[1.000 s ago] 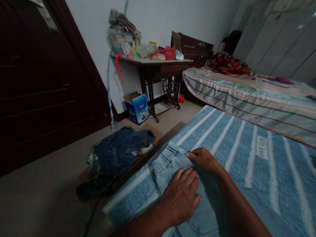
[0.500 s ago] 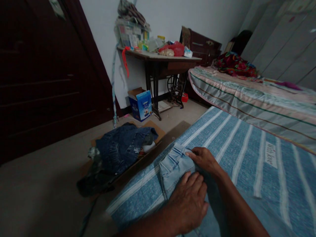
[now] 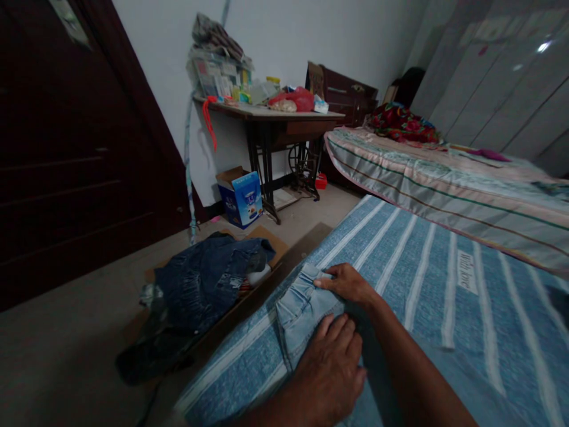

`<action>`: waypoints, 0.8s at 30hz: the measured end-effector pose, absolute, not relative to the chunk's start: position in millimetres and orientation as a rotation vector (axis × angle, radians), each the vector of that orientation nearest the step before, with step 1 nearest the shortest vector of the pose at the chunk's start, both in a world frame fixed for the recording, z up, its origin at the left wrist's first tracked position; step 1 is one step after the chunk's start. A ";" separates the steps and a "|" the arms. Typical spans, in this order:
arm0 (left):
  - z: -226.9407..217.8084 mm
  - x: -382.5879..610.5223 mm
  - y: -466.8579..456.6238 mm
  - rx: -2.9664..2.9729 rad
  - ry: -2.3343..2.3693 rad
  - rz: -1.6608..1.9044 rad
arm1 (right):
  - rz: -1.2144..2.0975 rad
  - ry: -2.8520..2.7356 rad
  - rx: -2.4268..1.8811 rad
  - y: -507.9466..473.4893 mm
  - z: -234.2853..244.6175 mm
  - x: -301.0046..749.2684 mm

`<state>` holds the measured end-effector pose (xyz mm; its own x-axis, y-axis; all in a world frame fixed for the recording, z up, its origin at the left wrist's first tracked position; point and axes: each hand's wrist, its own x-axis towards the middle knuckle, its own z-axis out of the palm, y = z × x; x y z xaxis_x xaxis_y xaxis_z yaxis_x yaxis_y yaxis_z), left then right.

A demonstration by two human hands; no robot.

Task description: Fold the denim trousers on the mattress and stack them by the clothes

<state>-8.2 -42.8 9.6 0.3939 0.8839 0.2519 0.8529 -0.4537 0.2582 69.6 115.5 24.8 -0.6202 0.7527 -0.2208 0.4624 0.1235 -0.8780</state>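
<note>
A pair of light blue jeans (image 3: 299, 308) lies folded on the blue striped mattress (image 3: 427, 279), waistband toward the mattress edge. My left hand (image 3: 331, 365) rests flat on the denim with fingers stretched out, pressing it down. My right hand (image 3: 344, 283) lies on the far side of the waistband, fingers curled against the cloth's edge.
A heap of dark denim clothes (image 3: 202, 281) lies on cardboard on the floor to the left. Behind stand a blue carton (image 3: 242, 198), a cluttered sewing-machine table (image 3: 271, 115), a dark door (image 3: 75, 154) and a second bed (image 3: 444, 172).
My right hand has shifted a little left along the waistband. My left hand stays flat on the jeans. The view swings slightly.
</note>
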 end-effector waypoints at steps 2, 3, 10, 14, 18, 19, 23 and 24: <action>9.1 -8.4 -42.4 2.548 1.596 0.554 | 1.341 -2.146 -1.272 117.0 20.7 63.8; 8.6 -8.5 -42.2 2.547 1.599 0.557 | 1.267 -2.146 -1.292 116.8 18.3 61.8; 12.5 -8.8 -40.1 2.487 1.558 0.646 | 1.006 -2.191 -1.300 110.9 16.7 61.8; 28.6 -17.5 -34.9 2.499 1.530 0.769 | 0.954 -2.220 -1.305 111.2 21.9 61.3; 33.5 -32.3 -30.6 2.538 1.679 0.803 | 1.028 -2.240 -1.206 114.1 26.9 65.8; 31.9 -35.9 -30.6 2.553 1.691 0.791 | 1.078 -2.247 -1.180 115.7 28.3 69.4; 30.2 -50.5 -27.2 2.616 1.585 0.798 | 1.385 -2.235 -1.189 124.1 36.2 97.7; 33.4 -54.9 -22.5 2.619 1.562 0.820 | 1.479 -2.234 -1.184 125.6 38.8 107.5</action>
<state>-54.9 -22.5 33.4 0.3756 0.8166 0.4383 0.8248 -0.5102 0.2437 107.5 125.6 38.8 -0.6544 0.7160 -0.2432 0.5034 0.1725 -0.8467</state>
